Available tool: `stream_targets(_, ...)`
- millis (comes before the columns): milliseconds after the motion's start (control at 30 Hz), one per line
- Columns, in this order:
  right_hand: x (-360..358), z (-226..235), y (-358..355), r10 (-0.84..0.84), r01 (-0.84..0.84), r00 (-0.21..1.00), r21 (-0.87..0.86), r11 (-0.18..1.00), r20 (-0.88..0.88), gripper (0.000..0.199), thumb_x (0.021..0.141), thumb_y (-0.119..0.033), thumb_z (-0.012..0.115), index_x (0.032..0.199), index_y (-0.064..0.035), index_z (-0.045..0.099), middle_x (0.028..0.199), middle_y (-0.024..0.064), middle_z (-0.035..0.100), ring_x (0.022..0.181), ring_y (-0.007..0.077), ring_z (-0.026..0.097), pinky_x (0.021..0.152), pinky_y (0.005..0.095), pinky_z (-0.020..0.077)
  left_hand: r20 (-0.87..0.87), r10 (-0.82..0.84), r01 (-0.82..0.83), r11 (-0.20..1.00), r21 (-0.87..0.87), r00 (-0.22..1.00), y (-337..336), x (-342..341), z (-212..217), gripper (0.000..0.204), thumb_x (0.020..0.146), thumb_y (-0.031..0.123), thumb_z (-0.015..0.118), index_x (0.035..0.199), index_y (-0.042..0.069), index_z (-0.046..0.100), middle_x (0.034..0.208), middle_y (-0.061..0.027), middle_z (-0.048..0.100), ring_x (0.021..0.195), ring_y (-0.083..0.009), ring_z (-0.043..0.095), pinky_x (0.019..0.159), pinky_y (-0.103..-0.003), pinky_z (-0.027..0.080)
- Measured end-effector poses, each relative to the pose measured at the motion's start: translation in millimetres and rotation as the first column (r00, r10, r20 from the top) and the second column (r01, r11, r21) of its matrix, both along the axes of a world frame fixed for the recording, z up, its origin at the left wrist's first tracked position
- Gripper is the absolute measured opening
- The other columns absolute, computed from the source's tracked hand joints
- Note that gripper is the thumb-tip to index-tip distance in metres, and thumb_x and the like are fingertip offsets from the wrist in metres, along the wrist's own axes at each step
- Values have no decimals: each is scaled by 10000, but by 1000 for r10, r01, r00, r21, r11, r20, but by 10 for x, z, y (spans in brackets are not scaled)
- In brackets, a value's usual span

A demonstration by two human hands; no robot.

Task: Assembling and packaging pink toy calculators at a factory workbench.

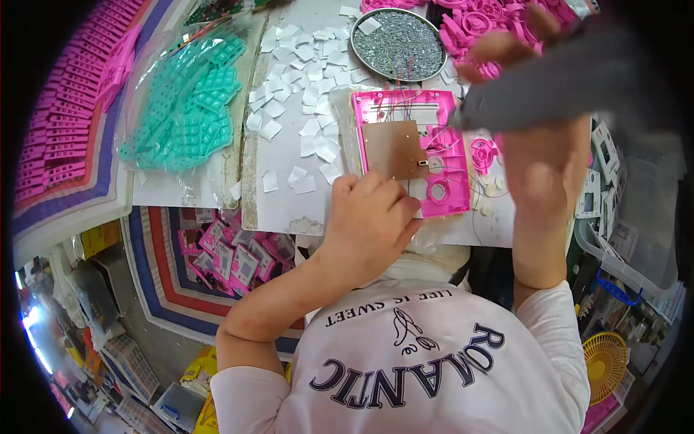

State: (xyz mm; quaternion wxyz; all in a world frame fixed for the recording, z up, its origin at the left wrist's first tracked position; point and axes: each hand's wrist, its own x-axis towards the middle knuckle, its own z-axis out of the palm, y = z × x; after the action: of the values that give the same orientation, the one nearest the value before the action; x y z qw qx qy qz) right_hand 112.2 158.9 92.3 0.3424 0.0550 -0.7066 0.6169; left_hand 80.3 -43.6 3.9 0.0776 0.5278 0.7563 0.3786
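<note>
A pink plastic housing (454,173) lies on the white worktop, with a brown circuit board (390,148) in its left part and thin coloured wires leading off its far edge. My left hand (372,213) grips the housing's near left corner, its fingers curled at the edge beside the board. Over the right side, my right hand (546,170) is closed around a dark grey elongated tool (535,90). The tool's narrow end points left, near the housing's far right part. Motion blur and closeness hide its exact kind, and whether the end touches the housing.
A round tray (354,43) of small metal screws stands behind the housing, near pink plastic parts (473,22). White paper squares (311,94) cover the worktop's left. A clear bag holds turquoise keypads (195,108). Below left, a striped bag (163,282) contains pink-and-white pieces.
</note>
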Motion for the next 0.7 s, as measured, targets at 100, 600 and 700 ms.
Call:
stream_targets(100, 271, -123, 183, -275, 272, 960, 394, 878, -49, 655, 838, -170, 762, 1397, 23, 480, 1344, 191, 590, 1191, 286, 555, 993, 448, 459, 205, -20, 4, 997, 80, 979, -10, -142, 51, 149, 799, 94, 788, 917, 85, 697, 871, -41, 650, 848, -249, 612, 750, -387, 463)
stream_targets(600, 326, -617, -141, -97, -252, 864, 593, 765, 493, 92, 831, -123, 710, 856, -35, 713, 1237, 80, 652, 1268, 373, 461, 1067, 495, 366, 769, 146, -110, 989, -99, 622, -134, -293, 130, 149, 951, 26, 694, 1086, -29, 724, 928, -37, 724, 775, -73, 614, 669, -229, 496)
stream_targets(700, 317, -616, -146, -101, -252, 862, 594, 764, 496, 107, 837, -128, 707, 857, -23, 710, 1237, 84, 651, 1271, 376, 460, 1069, 491, 369, 593, 156, -90, 986, -140, 790, -123, -306, 169, 170, 921, 32, 719, 1081, -26, 713, 896, -48, 718, 732, -87, 603, 632, -263, 488)
